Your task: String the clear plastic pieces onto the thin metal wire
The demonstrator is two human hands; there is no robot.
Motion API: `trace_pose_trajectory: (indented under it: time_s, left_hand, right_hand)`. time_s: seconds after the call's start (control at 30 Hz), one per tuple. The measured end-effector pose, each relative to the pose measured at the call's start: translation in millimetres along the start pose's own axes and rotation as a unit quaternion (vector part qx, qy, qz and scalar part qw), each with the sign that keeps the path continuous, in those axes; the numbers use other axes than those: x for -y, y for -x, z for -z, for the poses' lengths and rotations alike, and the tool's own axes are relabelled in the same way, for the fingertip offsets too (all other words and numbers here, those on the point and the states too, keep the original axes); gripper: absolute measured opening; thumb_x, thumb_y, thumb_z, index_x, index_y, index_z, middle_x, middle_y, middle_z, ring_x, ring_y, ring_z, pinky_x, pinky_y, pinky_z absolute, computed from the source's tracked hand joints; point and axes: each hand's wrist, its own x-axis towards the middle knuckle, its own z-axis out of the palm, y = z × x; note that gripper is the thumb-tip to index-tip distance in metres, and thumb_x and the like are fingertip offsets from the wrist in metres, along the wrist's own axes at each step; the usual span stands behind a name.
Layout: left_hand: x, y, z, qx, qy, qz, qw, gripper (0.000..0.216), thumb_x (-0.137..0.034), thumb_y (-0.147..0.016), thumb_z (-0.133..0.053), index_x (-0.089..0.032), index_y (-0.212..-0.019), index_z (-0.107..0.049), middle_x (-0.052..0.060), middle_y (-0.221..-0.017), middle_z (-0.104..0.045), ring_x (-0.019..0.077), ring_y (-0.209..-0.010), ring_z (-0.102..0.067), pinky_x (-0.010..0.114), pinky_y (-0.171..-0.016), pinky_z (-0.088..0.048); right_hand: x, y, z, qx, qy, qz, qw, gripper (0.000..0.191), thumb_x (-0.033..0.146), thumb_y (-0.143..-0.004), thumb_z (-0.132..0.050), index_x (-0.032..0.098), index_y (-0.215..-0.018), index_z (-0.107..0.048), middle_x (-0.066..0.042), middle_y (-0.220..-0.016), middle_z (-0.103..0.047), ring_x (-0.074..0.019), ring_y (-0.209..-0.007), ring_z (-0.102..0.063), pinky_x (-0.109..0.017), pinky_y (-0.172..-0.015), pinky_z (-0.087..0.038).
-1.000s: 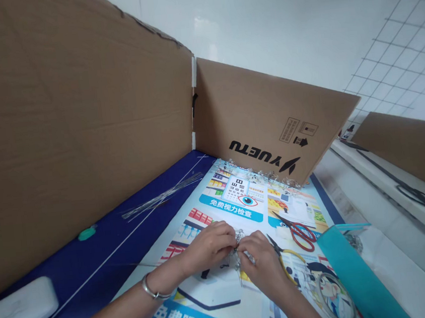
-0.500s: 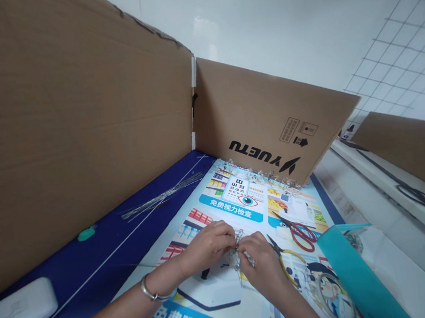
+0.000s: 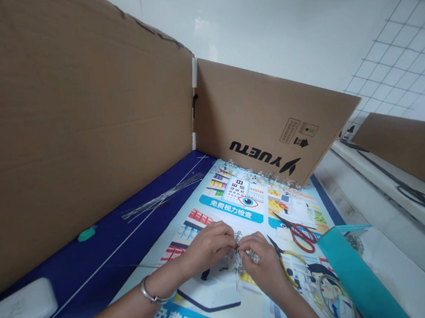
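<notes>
My left hand [image 3: 211,243], with a silver bangle on its wrist, pinches a small tangle of thin silvery wire [image 3: 238,237] over the printed poster. From the other side my right hand [image 3: 261,261] grips the same wirework between thumb and fingertips. The hands nearly touch, and fine strands hang below them. What exactly lies between the fingertips is too small to make out. Just right of my right hand lie yellow-handled pliers [image 3: 283,259]. Red-handled scissors [image 3: 300,234] rest a little farther off.
Cardboard panels [image 3: 268,107] stand at the left and back. Small wire pieces [image 3: 262,176] line the back panel's foot. Straight wires [image 3: 163,198] and a green lump [image 3: 86,234] lie on the blue cloth. A white case [image 3: 22,315], wire coil [image 3: 337,300] and teal box [image 3: 361,277] flank the poster.
My right thumb and fingers have shifted slightly at the wirework, and more of the strands below shows. My left hand stays almost in place.
</notes>
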Motion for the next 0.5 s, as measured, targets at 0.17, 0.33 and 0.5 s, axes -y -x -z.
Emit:
trace_pose_trajectory:
  time_s: [0.17, 0.33, 0.5]
  left_hand:
    - [-0.8, -0.2, 0.8, -0.016, 0.014, 0.001, 1.0, 0.012, -0.017, -0.085, -0.053, -0.018, -0.085, -0.065, 0.005, -0.083, -0.059, 0.0162, -0.082, -0.051, 0.028, -0.074, -0.039]
    - [-1.4, 1.1, -1.9, -0.028, 0.017, 0.008, 0.999, 0.014, -0.018, -0.086, -0.052, -0.017, -0.081, -0.065, 0.005, -0.081, -0.058, 0.0159, -0.08, -0.051, 0.028, -0.073, -0.04]
    - [-1.0, 3.5, -5.1, -0.037, 0.027, 0.012, 0.999, 0.014, -0.018, -0.087, -0.052, -0.016, -0.081, -0.064, 0.005, -0.081, -0.058, 0.0162, -0.079, -0.051, 0.029, -0.073, -0.039]
  right_hand:
    - [0.0, 1.1, -2.2, -0.023, -0.039, -0.033, 0.998, 0.021, 0.003, -0.072, -0.051, 0.021, -0.07, -0.06, -0.001, -0.078, -0.063, -0.0163, -0.08, -0.056, -0.029, -0.074, -0.044]
    - [1.4, 0.6, -2.2, -0.027, -0.048, -0.037, 0.998, 0.021, 0.004, -0.072, -0.051, 0.022, -0.071, -0.061, -0.001, -0.077, -0.063, -0.0166, -0.079, -0.057, -0.03, -0.073, -0.045]
    - [0.0, 0.3, -2.7, -0.025, -0.053, -0.03, 0.998, 0.021, 0.004, -0.071, -0.051, 0.022, -0.071, -0.062, -0.001, -0.077, -0.063, -0.0168, -0.079, -0.057, -0.03, -0.073, -0.045]
